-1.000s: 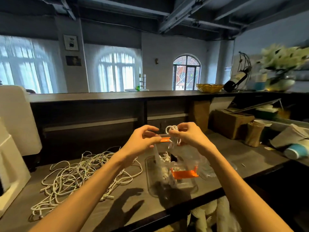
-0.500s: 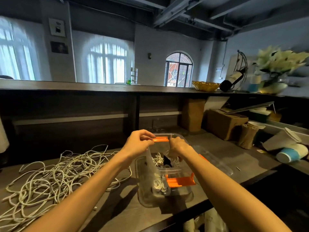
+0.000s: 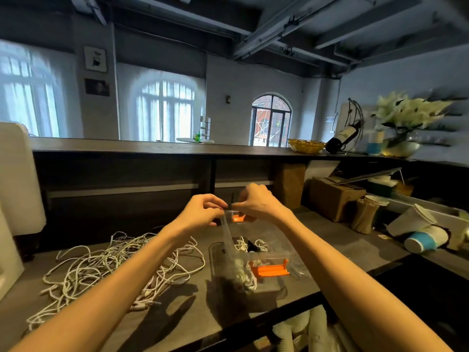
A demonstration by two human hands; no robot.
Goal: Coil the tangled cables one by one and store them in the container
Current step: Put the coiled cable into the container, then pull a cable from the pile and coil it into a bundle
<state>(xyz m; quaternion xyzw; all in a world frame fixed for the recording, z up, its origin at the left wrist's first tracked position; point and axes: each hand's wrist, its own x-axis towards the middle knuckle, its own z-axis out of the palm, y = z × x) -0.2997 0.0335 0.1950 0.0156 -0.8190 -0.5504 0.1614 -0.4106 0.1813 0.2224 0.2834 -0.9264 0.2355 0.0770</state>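
A clear plastic container [image 3: 212, 252] stands on the dark table, with several coiled white cables [image 3: 244, 245] inside it. Its clear lid [image 3: 228, 240], fitted with orange clips [image 3: 269, 269], stands tilted up over the container. My left hand [image 3: 203, 212] and my right hand [image 3: 256, 204] meet above the container, and both pinch the lid's upper edge by the top orange clip [image 3: 237, 218]. Left of the container a tangled pile of white cables [image 3: 114, 265] is spread on the table, partly under my left forearm.
White foam blocks [image 3: 17, 179] stand at the left. Cardboard boxes [image 3: 335, 199] and paper cups [image 3: 421, 240] crowd the right side. A raised dark counter [image 3: 152, 148] runs behind the table, and the table's front edge [image 3: 253, 323] lies just below the container.
A second ago my right hand held a coiled white cable above the container. It lowered the coil inside and came back up without it. It now pinches the lid's top edge beside my left hand.
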